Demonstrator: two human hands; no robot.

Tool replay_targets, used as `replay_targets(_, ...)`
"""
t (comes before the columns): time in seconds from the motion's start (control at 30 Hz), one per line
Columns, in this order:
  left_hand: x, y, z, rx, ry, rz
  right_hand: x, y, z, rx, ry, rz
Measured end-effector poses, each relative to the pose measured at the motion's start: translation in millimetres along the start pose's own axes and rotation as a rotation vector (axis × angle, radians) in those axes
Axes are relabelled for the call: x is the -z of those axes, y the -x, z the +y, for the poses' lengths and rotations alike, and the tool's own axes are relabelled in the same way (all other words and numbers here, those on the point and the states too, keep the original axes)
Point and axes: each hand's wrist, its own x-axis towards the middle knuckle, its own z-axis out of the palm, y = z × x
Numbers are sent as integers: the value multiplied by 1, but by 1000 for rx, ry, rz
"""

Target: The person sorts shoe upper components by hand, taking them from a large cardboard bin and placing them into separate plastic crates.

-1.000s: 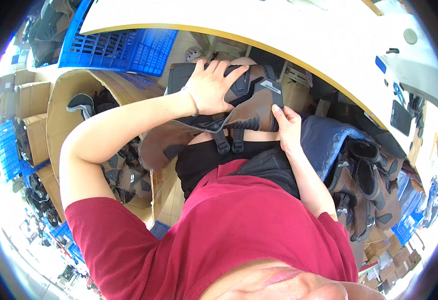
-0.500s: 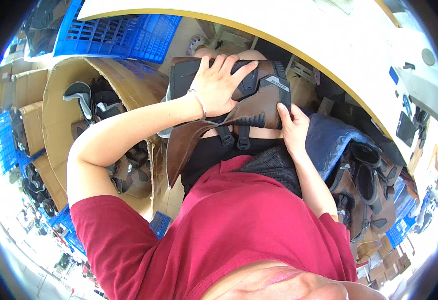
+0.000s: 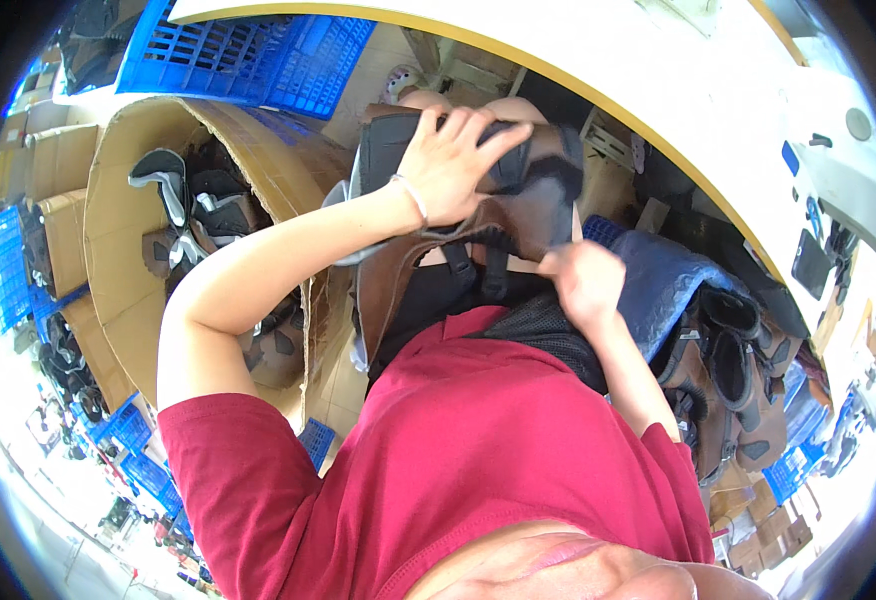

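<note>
A brown and black boot upper [image 3: 543,205] lies across my lap, its right end smeared by motion. My left hand [image 3: 450,165] spans the black part from above, with the fingers spread toward its far edge; the hand holds it down. At the near right edge, my right hand [image 3: 588,283] is closed, thumb and fingers pinched at the upper's border and the knuckles turned up. The pinched spot itself is blurred. A brown flap [image 3: 383,290] of the upper hangs down on the left, below my left wrist.
To the left stands a big open cardboard box [image 3: 123,230] with boot parts inside. A blue crate [image 3: 308,65] is behind it. The white table [image 3: 598,25] with a yellow edge curves ahead. Several brown and black boot uppers [image 3: 728,370] lie at right beside blue sheeting [image 3: 648,285].
My right hand has gone from fingers laid along the boot upper's edge to a closed hand, slightly nearer me. The upper and my left hand have shifted a little right.
</note>
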Motion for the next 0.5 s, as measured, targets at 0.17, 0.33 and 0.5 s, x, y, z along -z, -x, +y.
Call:
replay_targets(0.17, -2, -8, -4, 23, -19, -36, 9, 3, 7, -509, -231, 0)
replay_targets(0.33, -5, 0, -4, -12, -2, 30, -8, -6, 30, -724, -428, 16)
replay_targets(0.5, -2, -3, -2, 7, 15, -3, -15, 11, 50, -800, -513, -17)
